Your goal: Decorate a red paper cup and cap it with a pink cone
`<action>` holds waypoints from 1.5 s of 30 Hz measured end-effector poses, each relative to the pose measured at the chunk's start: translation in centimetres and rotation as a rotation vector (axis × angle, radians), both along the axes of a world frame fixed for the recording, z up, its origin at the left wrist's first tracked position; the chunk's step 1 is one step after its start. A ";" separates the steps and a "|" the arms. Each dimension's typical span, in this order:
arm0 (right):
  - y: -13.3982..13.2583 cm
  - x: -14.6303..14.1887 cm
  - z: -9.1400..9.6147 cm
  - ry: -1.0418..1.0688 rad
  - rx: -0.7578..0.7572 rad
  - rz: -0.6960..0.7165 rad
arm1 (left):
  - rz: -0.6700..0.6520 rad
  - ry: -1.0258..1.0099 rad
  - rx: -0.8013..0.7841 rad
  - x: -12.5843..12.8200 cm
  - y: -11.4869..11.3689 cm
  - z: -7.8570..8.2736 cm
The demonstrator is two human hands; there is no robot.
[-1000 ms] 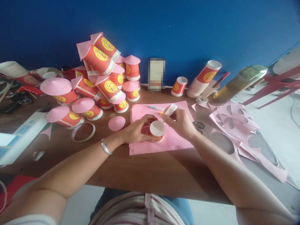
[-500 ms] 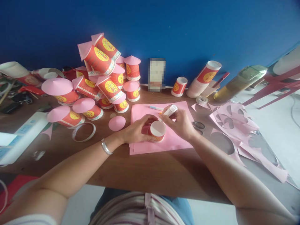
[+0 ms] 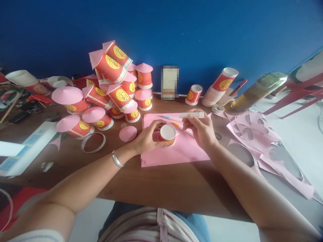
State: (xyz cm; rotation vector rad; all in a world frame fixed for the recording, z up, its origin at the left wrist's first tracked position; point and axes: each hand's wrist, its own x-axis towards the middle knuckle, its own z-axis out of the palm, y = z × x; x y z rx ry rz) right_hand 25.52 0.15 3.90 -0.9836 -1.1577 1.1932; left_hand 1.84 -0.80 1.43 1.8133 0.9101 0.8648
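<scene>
A red paper cup (image 3: 168, 133) stands over the pink paper sheets (image 3: 153, 159) with its white round end facing up. My left hand (image 3: 148, 139) is wrapped round its left side, fingers behind and thumb in front. To the right, my right hand (image 3: 200, 127) grips a white glue stick (image 3: 193, 115), which lies nearly level and apart from the cup. On the sheets, a blue-tipped pen (image 3: 171, 118) and an orange-and-white pen (image 3: 182, 129) pass partly beneath my right hand. Left of the sheets lies a pink paper cone (image 3: 128, 134).
Several red cups with pink cone tops (image 3: 117, 95) are piled at the back left, beside a tape roll (image 3: 93, 142). A phone (image 3: 170, 84) leans on the blue wall. A cup stack (image 3: 219, 87), a bottle (image 3: 258, 91) and pink paper scraps (image 3: 254, 131) are at right.
My right hand has moved right and the glue stick has swung from a slant by the cup's rim to nearly level. My left hand still holds the cup. The view has shifted slightly.
</scene>
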 end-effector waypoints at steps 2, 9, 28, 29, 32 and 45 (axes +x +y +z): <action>0.2 0.5 -0.3 0.047 -0.030 0.012 | 0.047 0.008 0.006 -0.1 0.2 -0.1; -1.1 0.6 0.6 0.053 -0.042 0.188 | 0.146 -0.072 0.296 -1.0 0.7 0.0; -4.1 -0.6 0.8 -0.027 0.068 0.506 | 0.086 -0.184 0.588 2.0 -2.5 6.4; -4.1 -0.4 1.1 -0.085 0.115 0.496 | 0.076 -0.219 0.532 2.1 -2.8 6.5; -4.1 0.0 1.6 -0.177 0.187 0.485 | 0.047 -0.341 0.344 2.2 -3.6 6.9; -4.7 -1.2 0.9 0.121 0.003 0.579 | 0.148 -0.291 0.320 0.8 -4.5 6.7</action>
